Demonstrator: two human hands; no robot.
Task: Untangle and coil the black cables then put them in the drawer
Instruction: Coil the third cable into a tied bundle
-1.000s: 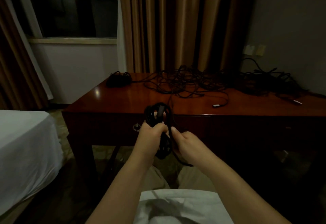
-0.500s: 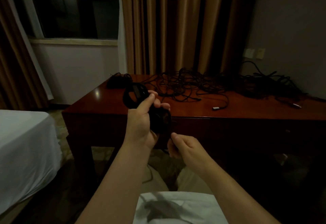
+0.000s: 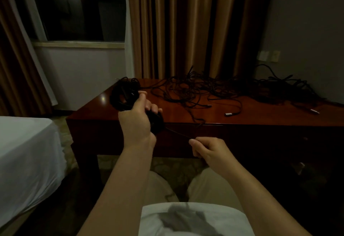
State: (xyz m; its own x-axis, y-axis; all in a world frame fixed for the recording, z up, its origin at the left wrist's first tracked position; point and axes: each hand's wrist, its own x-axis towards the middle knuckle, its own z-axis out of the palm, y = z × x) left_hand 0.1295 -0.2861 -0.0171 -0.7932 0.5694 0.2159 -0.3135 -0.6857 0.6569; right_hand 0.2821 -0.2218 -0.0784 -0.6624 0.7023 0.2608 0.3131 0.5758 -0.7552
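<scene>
Left hand point(image 3: 136, 122) grips coiled black cable point(image 3: 122, 99) at frame centre-left; right hand point(image 3: 208, 149) pinches its loose strand point(image 3: 176, 133); tangled cables point(image 3: 214, 90) on desk point(image 3: 89, 113) behind

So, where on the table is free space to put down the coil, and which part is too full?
Bare wood lies on the table at its near left part, between the front edge and the coil that the left hand holds, and in a strip along the front edge. The back and right are crowded with the tangled cables.
</scene>
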